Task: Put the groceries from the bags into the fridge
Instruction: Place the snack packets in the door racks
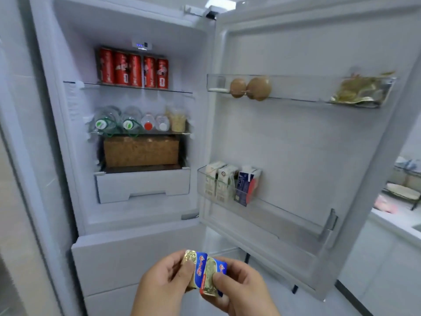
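Low in the middle of the view I hold two gold-foil butter packs with blue and red labels. My left hand (159,286) grips the left butter pack (196,267). My right hand (243,290) pinches the right butter pack (210,279), which overlaps the first. Ahead, the white fridge (136,224) stands with its door (307,144) swung open to the right.
Red cans (133,69) fill the top shelf, bottles (127,122) and a jar the second, a brown box (141,151) sits above a white drawer (143,188). Door bins hold two brown round items (250,87), a foil bag (357,92), cartons (230,183). A counter with dishes (401,195) lies right.
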